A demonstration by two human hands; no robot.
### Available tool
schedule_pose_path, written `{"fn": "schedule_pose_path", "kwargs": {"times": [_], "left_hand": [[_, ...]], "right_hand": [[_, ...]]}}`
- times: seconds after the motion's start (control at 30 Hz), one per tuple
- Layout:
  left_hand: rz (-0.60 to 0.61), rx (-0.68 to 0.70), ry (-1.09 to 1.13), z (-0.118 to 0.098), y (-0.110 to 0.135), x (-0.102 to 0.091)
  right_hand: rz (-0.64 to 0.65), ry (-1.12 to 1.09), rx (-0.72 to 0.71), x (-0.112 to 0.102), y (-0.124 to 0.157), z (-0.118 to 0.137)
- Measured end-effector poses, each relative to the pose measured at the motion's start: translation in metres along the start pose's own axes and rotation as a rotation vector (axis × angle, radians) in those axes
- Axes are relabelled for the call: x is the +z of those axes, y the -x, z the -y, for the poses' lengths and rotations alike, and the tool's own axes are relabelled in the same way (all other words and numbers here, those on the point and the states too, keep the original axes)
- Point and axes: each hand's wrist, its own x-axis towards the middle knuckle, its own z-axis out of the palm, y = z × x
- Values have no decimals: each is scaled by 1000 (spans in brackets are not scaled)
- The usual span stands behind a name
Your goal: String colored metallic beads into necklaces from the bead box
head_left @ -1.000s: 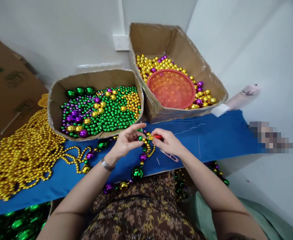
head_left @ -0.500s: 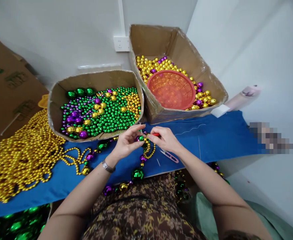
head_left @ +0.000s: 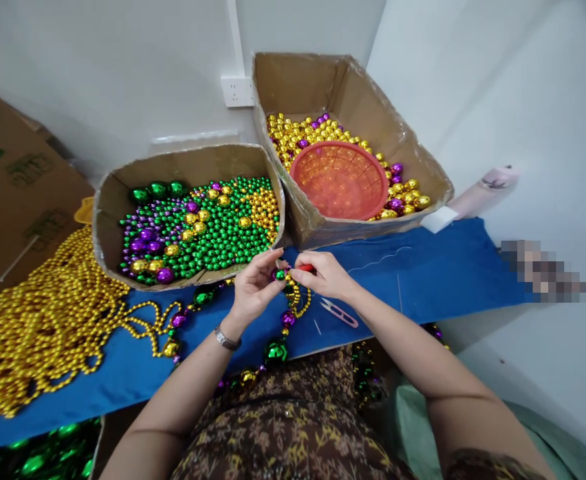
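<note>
My left hand (head_left: 253, 287) pinches a strand of green, purple and gold beads (head_left: 283, 313) just in front of the low cardboard box. My right hand (head_left: 323, 275) meets it from the right, fingers closed on a small red object (head_left: 307, 269) that touches the beads. The strand hangs from my hands over the edge of the blue-covered table (head_left: 423, 273) toward my lap, with a large green bead (head_left: 275, 351) near the edge.
A low box of green, purple and gold beads (head_left: 197, 223) and a taller box (head_left: 343, 133) with gold beads and an orange basket (head_left: 341, 179) stand behind. A heap of gold strands (head_left: 47, 320) lies left. Small snips (head_left: 340, 312) lie to the right.
Both hands have drawn slightly closer together and shifted a little left. The beaded strand stays pinched between them.
</note>
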Motion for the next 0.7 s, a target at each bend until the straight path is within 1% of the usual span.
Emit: {"fn": "schedule_pose_path", "kwargs": {"times": [0.23, 0.53, 0.7], "left_hand": [[-51, -36, 32, 6, -1, 0], [-77, -49, 65, 6, -2, 3], [-61, -54, 121, 5, -4, 4]], "right_hand": [[-40, -17, 18, 1, -1, 2], [-12, -43, -37, 0, -8, -3], [9, -70, -52, -4, -12, -2]]}}
